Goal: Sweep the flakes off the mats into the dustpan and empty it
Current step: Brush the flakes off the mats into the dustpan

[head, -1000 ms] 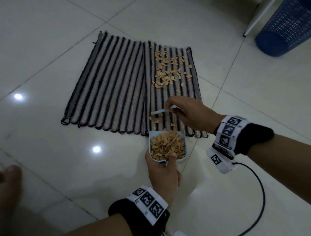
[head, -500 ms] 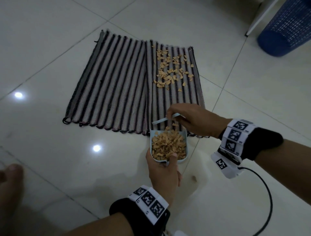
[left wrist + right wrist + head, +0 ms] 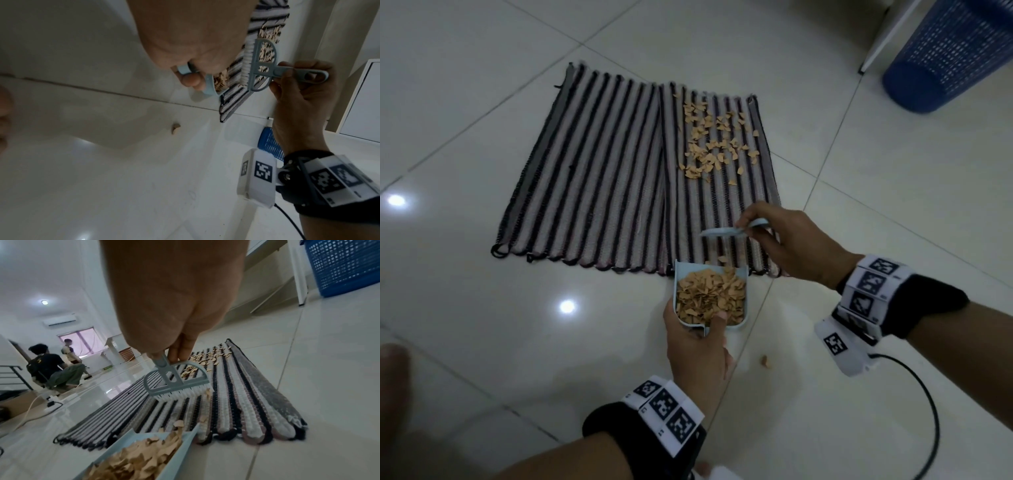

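Two striped mats (image 3: 599, 178) lie side by side on the tiled floor. Tan flakes (image 3: 714, 144) are scattered over the far half of the right mat (image 3: 236, 402). My left hand (image 3: 698, 346) grips the handle of a pale blue dustpan (image 3: 745, 301) heaped with flakes (image 3: 139, 459), its mouth against the right mat's near edge. My right hand (image 3: 784, 240) holds a small blue brush (image 3: 726, 231) by its handle, bristles (image 3: 183, 393) just above the mat a little beyond the pan. One flake (image 3: 765, 360) lies on the floor right of the pan.
A blue mesh basket (image 3: 948, 51) stands at the far right beside a white furniture leg (image 3: 876, 44). A black cable (image 3: 928, 411) trails from my right wrist. A bare foot (image 3: 392, 394) shows at the left edge. Two people (image 3: 51, 368) are far across the room.
The brush has lifted off the pan's mouth and moved back up the mat. The last flakes near the edge are mostly in the pan. The dustpan has hardly moved.
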